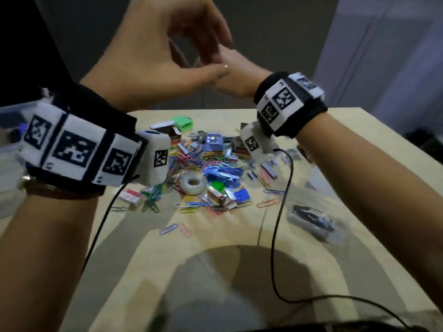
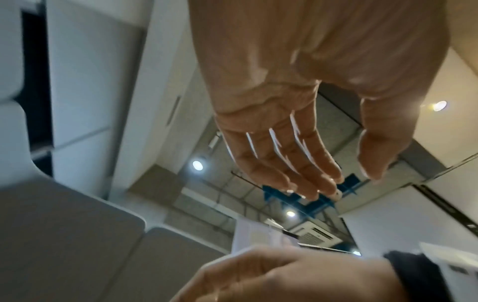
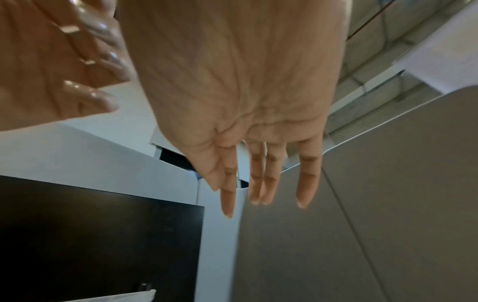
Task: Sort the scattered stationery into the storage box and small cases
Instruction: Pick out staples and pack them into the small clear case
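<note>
Both hands are raised above the table, close together and holding nothing. My left hand (image 1: 206, 53) is loosely arched, and in the left wrist view its fingers (image 2: 310, 173) are relaxed and nearly straight. My right hand (image 1: 237, 70) sits partly behind it; the right wrist view shows its fingers (image 3: 258, 183) straight and spread. Below lies a heap of coloured paper clips (image 1: 191, 159) with a blue stapler (image 1: 223, 174), a tape roll (image 1: 193, 184), a green box (image 1: 183, 122) and a blue case (image 1: 214, 143). A small clear case (image 1: 311, 219) lies at the right.
A clear plastic storage box (image 1: 9, 144) stands at the left edge, partly hidden by my left wrist. Loose clips (image 1: 175, 228) and staple strips (image 1: 269, 170) lie scattered on the beige table (image 1: 239, 236). Black cables (image 1: 275, 248) hang from both wrists across the near side.
</note>
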